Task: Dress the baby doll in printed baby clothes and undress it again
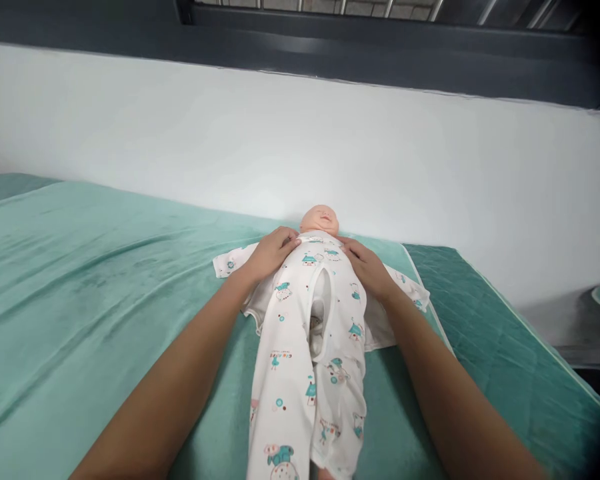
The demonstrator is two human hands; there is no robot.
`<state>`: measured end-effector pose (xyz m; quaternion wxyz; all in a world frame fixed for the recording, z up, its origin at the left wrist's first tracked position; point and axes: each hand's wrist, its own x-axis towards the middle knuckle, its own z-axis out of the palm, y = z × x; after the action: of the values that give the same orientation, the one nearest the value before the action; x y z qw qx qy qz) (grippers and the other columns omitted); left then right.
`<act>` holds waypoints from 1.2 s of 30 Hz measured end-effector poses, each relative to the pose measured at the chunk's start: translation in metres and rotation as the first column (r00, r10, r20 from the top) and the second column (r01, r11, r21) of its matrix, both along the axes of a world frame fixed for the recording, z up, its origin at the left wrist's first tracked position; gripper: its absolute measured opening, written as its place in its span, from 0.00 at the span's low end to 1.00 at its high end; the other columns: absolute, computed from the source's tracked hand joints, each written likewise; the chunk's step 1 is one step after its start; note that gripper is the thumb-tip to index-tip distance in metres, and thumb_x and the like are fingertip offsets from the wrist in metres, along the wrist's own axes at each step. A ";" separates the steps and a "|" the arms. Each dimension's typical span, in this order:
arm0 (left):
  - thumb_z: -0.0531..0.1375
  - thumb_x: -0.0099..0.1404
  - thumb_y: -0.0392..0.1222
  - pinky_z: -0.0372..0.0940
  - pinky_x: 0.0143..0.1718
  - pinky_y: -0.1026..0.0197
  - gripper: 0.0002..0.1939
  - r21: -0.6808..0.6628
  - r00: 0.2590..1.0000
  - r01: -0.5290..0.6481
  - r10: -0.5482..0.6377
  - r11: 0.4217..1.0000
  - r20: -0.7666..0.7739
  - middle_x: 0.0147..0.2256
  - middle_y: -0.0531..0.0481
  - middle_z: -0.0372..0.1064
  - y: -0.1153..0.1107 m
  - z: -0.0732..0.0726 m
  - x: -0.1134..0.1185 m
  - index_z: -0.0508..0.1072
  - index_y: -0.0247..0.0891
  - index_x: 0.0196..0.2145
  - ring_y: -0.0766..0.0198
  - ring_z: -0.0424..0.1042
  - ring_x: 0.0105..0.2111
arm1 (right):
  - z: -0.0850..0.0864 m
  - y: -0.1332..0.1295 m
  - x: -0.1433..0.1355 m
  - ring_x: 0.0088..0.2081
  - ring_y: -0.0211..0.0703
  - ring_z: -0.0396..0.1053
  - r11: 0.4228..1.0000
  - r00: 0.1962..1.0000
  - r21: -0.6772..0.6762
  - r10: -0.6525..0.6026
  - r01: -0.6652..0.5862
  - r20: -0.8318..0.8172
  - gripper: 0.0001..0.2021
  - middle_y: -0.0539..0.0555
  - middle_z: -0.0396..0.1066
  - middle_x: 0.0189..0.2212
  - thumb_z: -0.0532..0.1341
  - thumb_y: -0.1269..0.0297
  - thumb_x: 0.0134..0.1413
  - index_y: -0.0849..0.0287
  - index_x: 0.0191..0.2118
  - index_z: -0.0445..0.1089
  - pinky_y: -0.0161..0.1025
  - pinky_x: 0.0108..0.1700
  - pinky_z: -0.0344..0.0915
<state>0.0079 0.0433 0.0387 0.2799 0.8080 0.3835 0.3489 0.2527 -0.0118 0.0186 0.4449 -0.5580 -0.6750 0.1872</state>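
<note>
A baby doll lies on its back, its smooth head toward the wall. White printed baby trousers with an open crotch cover it from the chest down. Beneath them, a white printed baby top is spread out, with its sleeves to both sides. My left hand is at the upper left edge of the trousers, fingers bent and closed on the cloth. At the upper right edge, my right hand has its thumb and fingers on the cloth too. The fingertips are partly hidden. A bit of the doll's foot or leg shows at the bottom.
A light green sheet with soft folds covers the bed. Along the right runs a darker green quilted mattress edge. A white wall stands behind the doll's head, below a dark window frame with metal bars.
</note>
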 end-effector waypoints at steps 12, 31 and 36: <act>0.57 0.65 0.43 0.53 0.34 0.59 0.10 -0.081 0.954 -0.299 0.300 0.951 0.000 0.26 0.52 0.65 0.033 -0.003 0.020 0.63 0.41 0.26 0.60 0.62 0.29 | 0.003 0.031 0.003 0.29 0.43 0.60 0.960 0.955 -0.088 -0.251 0.267 0.156 0.18 0.48 0.65 0.22 0.52 0.49 0.59 0.54 0.23 0.61 0.39 0.33 0.53; 0.49 0.71 0.47 0.55 0.61 0.54 0.21 0.053 0.999 0.041 -0.041 0.998 -0.003 0.55 0.47 0.68 0.007 -0.018 -0.004 0.73 0.51 0.56 0.56 0.66 0.55 | -0.011 0.001 0.003 0.55 0.48 0.68 0.997 0.995 0.059 0.048 -0.043 -0.091 0.16 0.52 0.74 0.52 0.55 0.56 0.62 0.50 0.49 0.75 0.49 0.60 0.60; 0.50 0.72 0.44 0.55 0.62 0.53 0.20 0.109 0.999 0.031 -0.034 0.994 0.017 0.59 0.48 0.66 -0.005 -0.021 -0.009 0.73 0.51 0.56 0.56 0.65 0.57 | -0.017 -0.011 0.009 0.60 0.51 0.65 0.996 1.000 0.085 -0.003 0.005 -0.020 0.17 0.51 0.71 0.57 0.54 0.56 0.63 0.47 0.52 0.74 0.53 0.63 0.57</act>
<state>-0.0006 0.0380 0.0178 0.2449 0.8248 0.3481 0.3722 0.2613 -0.0227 0.0016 0.4751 -0.5381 -0.6768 0.1631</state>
